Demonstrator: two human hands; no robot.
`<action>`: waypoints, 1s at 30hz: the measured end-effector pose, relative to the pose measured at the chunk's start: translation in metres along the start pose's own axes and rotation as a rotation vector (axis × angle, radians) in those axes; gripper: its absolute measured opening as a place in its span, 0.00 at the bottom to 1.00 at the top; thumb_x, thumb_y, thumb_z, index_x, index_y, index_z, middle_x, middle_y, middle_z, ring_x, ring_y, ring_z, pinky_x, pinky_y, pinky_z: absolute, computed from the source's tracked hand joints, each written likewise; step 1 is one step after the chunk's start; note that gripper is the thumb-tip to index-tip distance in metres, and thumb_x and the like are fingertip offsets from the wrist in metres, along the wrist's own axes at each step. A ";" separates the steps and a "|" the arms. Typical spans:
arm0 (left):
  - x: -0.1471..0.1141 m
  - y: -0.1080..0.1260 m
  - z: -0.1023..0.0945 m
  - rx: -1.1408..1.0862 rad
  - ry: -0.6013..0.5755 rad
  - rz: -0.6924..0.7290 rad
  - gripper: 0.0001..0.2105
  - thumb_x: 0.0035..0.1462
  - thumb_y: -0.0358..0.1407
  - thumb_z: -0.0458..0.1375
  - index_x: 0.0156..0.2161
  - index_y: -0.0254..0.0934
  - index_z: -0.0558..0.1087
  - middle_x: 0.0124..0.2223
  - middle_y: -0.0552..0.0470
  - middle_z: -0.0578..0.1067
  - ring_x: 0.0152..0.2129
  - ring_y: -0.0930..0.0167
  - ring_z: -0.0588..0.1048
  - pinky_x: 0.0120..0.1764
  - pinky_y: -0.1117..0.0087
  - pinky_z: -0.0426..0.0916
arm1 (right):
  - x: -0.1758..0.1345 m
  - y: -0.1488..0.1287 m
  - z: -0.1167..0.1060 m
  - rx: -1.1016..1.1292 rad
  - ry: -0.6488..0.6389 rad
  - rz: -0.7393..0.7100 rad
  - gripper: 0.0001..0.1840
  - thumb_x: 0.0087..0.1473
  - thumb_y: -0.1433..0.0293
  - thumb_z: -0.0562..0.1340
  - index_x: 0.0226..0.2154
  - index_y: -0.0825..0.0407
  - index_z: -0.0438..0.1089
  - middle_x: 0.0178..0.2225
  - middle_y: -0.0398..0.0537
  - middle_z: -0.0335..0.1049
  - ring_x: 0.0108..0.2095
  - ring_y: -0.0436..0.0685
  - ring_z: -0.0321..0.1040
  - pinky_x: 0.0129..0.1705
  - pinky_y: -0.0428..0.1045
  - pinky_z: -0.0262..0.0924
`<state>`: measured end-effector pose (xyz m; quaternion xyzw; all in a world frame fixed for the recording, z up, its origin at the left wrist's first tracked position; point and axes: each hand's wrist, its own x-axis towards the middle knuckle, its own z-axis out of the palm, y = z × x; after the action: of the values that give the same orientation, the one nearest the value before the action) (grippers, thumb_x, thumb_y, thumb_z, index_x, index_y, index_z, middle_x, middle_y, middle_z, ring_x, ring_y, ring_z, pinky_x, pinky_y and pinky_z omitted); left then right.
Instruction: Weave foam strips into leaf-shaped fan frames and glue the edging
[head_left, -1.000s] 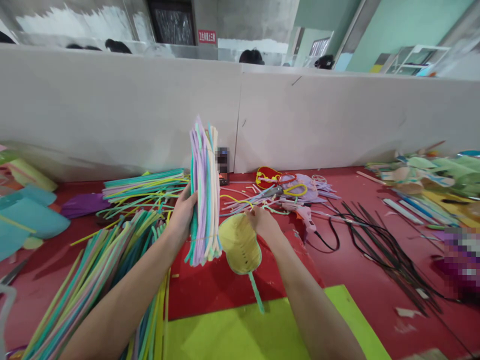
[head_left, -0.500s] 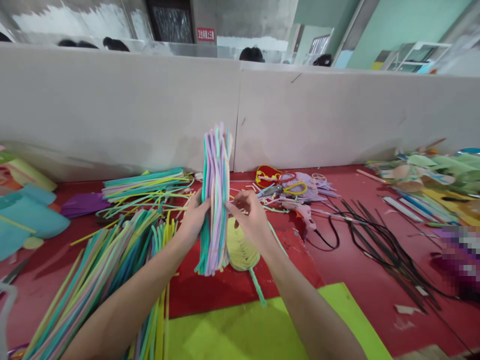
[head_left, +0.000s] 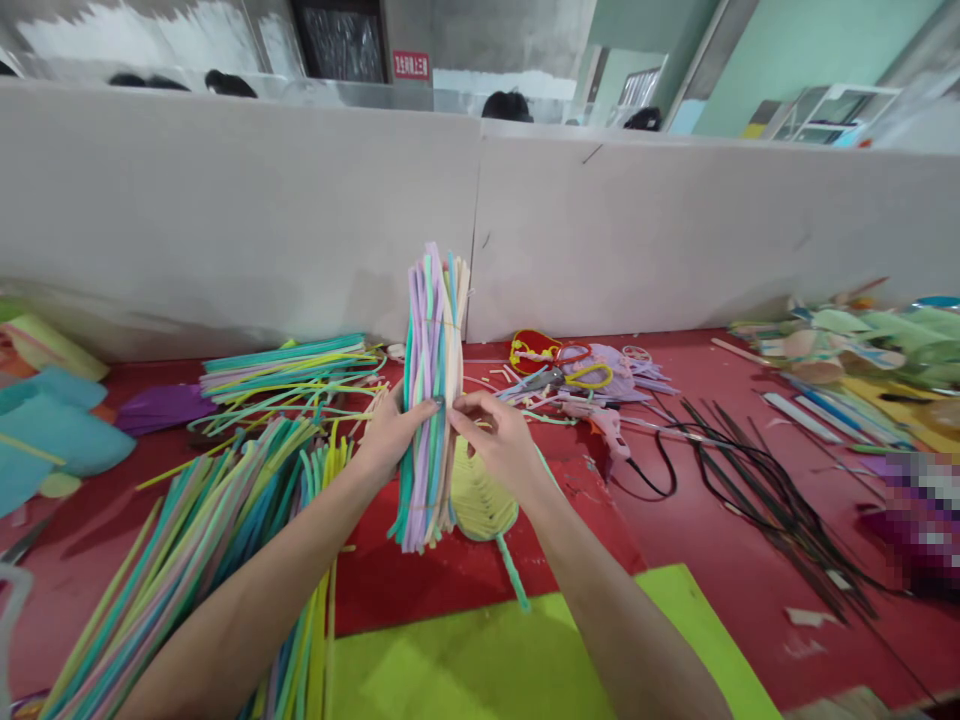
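A bundle of pipe cleaners (head_left: 427, 340) in lilac, teal, blue and cream stands upright above the table, with thin bands round it near both ends. My left hand (head_left: 394, 430) is wrapped round its left side, the thumb across the front. My right hand (head_left: 491, 430) pinches at the bundle's right edge with thumb and forefinger; the other fingers are curled. Behind and below the right hand lies a yellow leaf shape made of pipe cleaners (head_left: 480, 505), partly covered, with a green stem (head_left: 514, 575).
Loose pipe cleaners (head_left: 202, 530) are heaped at the left. Farther back lie scissors (head_left: 589, 376) and a pink glue gun (head_left: 611, 430) with a black cord. A lime-green sheet (head_left: 465, 665) covers the near edge. A white partition (head_left: 262, 220) closes off the back.
The bundle has turned slightly, showing more cream stems on its right side. My left thumb has moved farther across its front, and my right fingers have closed in against its edge.
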<state>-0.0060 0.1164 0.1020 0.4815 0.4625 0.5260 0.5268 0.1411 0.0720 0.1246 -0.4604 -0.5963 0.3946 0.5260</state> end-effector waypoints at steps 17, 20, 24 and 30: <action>-0.001 0.000 -0.002 -0.288 0.017 -0.098 0.17 0.33 0.32 0.63 0.35 0.35 0.70 0.25 0.55 0.74 0.19 0.72 0.71 0.25 0.72 0.67 | -0.009 -0.005 0.000 -0.115 0.117 -0.063 0.08 0.52 0.64 0.58 0.33 0.50 0.68 0.30 0.45 0.73 0.30 0.52 0.72 0.33 0.47 0.67; -0.003 0.001 -0.003 -0.296 -0.048 -0.103 0.18 0.35 0.33 0.64 0.36 0.34 0.71 0.26 0.53 0.74 0.21 0.70 0.73 0.26 0.70 0.69 | -0.008 -0.005 0.000 -0.133 0.105 -0.090 0.06 0.52 0.66 0.59 0.33 0.50 0.68 0.30 0.44 0.73 0.31 0.51 0.71 0.35 0.47 0.66; -0.002 0.002 -0.002 -0.214 -0.175 -0.007 0.21 0.31 0.33 0.67 0.37 0.32 0.72 0.32 0.47 0.77 0.28 0.66 0.75 0.33 0.68 0.70 | -0.009 -0.006 0.002 -0.168 0.077 -0.124 0.05 0.51 0.67 0.59 0.33 0.50 0.69 0.30 0.44 0.72 0.31 0.51 0.70 0.36 0.46 0.65; 0.001 0.001 0.000 -0.139 -0.076 0.025 0.17 0.34 0.34 0.65 0.35 0.32 0.72 0.32 0.48 0.76 0.28 0.66 0.75 0.32 0.68 0.69 | -0.012 -0.007 0.006 -0.195 0.066 -0.141 0.07 0.53 0.66 0.57 0.34 0.50 0.68 0.32 0.45 0.72 0.33 0.51 0.69 0.35 0.46 0.63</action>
<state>-0.0060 0.1177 0.1031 0.4693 0.3985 0.5448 0.5693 0.1343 0.0592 0.1271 -0.4789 -0.6452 0.2813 0.5246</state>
